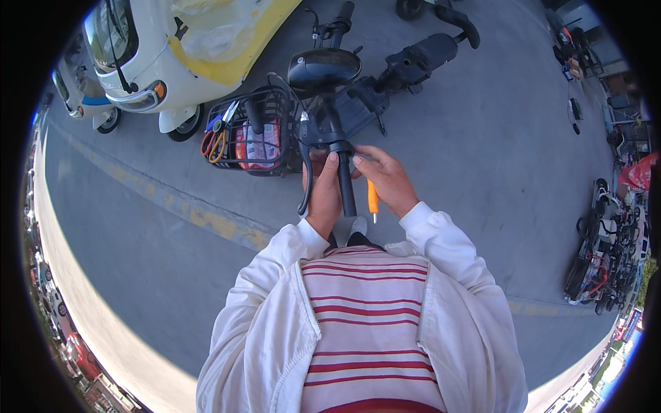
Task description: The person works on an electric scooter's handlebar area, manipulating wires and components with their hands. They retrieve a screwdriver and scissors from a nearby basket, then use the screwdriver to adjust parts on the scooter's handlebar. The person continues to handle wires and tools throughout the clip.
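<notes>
The handlebar [348, 189] of a black electric bike points toward me, its end bare and dark. My left hand [323, 194] is closed around the bar's left side, between the bar and the black brake lever [307, 182], with the thumb near a black clamp collar [341, 146]. On the other side my right hand [387, 180] has its fingers pinched close to that collar. An orange-handled tool, seemingly a screwdriver [372, 197], sticks out under my right hand with a short metal tip toward me. My right fingertips are partly hidden behind the bar.
In the black front basket [279, 165] lie orange-handled scissors [215, 146], blue-handled pliers [219, 125] and a red-and-white package [258, 144]. The bike's round headlight housing [323, 69] is just beyond. A white-and-yellow vehicle [148, 51] stands far left; several parked bikes [599, 255] are at right.
</notes>
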